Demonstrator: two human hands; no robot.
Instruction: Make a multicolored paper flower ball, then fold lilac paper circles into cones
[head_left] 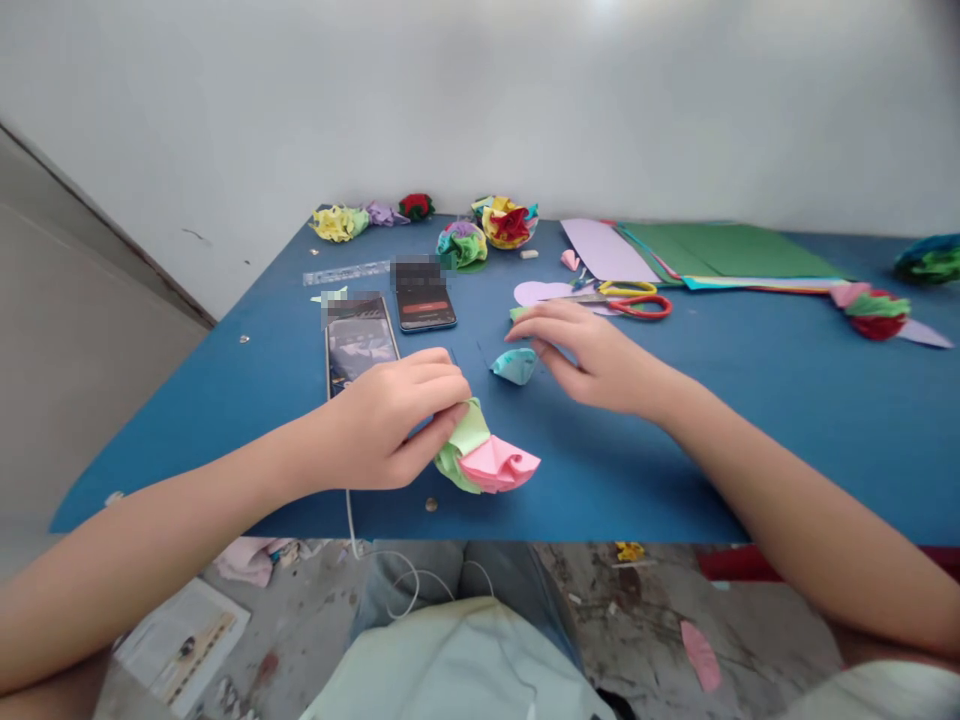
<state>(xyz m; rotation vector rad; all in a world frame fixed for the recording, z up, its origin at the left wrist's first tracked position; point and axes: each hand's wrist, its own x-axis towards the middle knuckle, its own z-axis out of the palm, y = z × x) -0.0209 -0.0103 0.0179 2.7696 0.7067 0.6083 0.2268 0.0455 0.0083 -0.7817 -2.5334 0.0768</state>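
My left hand [405, 415] is closed on a paper flower [499, 465], pinching its light green part between thumb and fingers. The flower's pink folded petal, curled at the tip, points right over the front of the table. My right hand [592, 350] hovers palm down with its fingers stretched and the thumb apart. Just left of its thumb lies a light blue folded paper petal [515, 366]. A scrap of green paper [517, 313] shows behind the right fingertips, mostly hidden by them. Whether those fingers touch it is unclear.
Two phones [426, 295] [364, 340] lie left of centre, one partly behind my left hand. Scissors [637, 300] rest behind my right hand. A clear ruler [349, 272], crumpled paper flowers [510, 222] and coloured sheets [735, 250] line the back. Another flower [877, 314] is at right.
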